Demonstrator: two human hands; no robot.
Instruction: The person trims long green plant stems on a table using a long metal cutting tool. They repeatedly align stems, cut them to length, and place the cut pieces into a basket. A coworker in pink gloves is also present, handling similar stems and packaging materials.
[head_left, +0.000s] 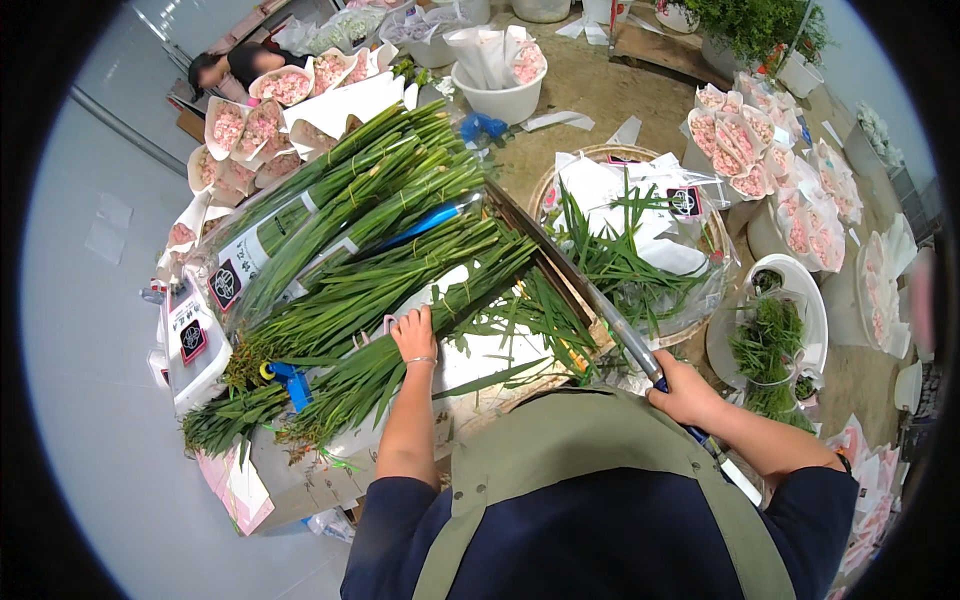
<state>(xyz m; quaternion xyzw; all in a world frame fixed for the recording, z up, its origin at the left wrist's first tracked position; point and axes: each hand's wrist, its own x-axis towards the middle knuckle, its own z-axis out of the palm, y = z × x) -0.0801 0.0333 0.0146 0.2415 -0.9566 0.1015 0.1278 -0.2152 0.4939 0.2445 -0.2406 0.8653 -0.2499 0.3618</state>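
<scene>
My left hand grips a bunch of long green flower stems on the work table, its leafy end toward the lower left. The cut ends of that bunch reach a long hinged metal blade, like that of a lever cutter. My right hand is closed around the blue handle of this lever, close to my apron. More tied green stem bundles lie stacked beyond my left hand, some in clear printed sleeves. A blue tape dispenser sits left of my hand among the leaves.
Right of the blade stands a round bin with leaf scraps and white paper. White buckets and wrapped pink flower bunches surround the table. A white tub holds greenery. Two people are at the upper left.
</scene>
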